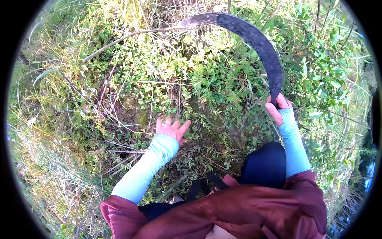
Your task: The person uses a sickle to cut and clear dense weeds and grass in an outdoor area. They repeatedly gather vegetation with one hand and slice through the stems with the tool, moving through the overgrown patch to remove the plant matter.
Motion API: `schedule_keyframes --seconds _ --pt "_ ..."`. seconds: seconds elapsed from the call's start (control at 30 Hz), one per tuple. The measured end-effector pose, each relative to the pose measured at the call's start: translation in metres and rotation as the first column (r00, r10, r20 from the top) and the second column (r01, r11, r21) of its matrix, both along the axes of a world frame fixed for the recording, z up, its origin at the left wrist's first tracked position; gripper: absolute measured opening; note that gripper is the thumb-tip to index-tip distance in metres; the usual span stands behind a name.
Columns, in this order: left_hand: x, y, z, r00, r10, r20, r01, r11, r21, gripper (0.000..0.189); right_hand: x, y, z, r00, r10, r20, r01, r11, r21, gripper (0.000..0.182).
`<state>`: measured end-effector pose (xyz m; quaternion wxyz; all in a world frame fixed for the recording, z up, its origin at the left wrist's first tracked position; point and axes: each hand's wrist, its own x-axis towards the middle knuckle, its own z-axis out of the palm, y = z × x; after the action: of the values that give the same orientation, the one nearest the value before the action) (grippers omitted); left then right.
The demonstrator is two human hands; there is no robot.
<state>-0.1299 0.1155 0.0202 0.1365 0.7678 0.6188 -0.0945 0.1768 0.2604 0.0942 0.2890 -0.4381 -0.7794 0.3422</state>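
Note:
My right hand (278, 108) grips a sickle at the base of its blade end, the handle hidden by the fingers and wrist. The dark curved sickle blade (259, 44) arcs up and to the left, its tip over dry grass near the top. Over low leafy plants (191, 101) in the middle, my left hand (171, 128) is held with fingers spread and nothing in it. A ring shows on one of its fingers. Light blue sleeves (149, 168) cover both forearms.
A long dry stem (128, 36) runs left from near the blade tip. Thin dead twigs (103, 107) cross the plants at left. Taller leafy stems (331, 71) rise at right, and pale dry grass (131, 13) stands at the top. My dark-clothed knee (264, 165) is bent below my right hand.

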Motion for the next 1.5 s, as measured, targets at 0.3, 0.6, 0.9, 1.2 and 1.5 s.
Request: schedule_keyframes --seconds 0.3,0.6,0.9,1.2,1.5 --pt "0.112 0.102 -0.065 0.968 -0.249 0.015 0.25 0.967 -0.042 0.034 0.066 -0.013 -0.096 0.999 -0.002 -0.038 -0.002 0.995 -0.097 0.027" --pt "0.079 0.161 -0.101 0.966 0.185 -0.179 -0.215 0.962 -0.166 0.03 0.16 -0.077 -0.182 0.919 -0.298 0.258 0.389 0.798 -0.461 0.033" --pt "0.094 0.156 -0.11 0.926 0.342 -0.158 -0.363 0.922 -0.135 0.019 0.082 -0.017 -0.189 0.891 -0.086 0.447 0.254 0.909 -0.332 0.033" --pt "0.087 0.164 -0.078 0.955 0.272 -0.12 -0.288 0.945 -0.152 0.023 0.081 -0.016 -0.229 0.914 0.037 0.404 0.129 0.917 -0.377 0.036" --pt "0.047 0.008 -0.066 0.966 -0.033 -0.256 -0.198 0.542 -0.817 0.036 0.169 -0.096 -0.219 0.972 -0.047 0.23 0.181 0.771 -0.61 0.034"
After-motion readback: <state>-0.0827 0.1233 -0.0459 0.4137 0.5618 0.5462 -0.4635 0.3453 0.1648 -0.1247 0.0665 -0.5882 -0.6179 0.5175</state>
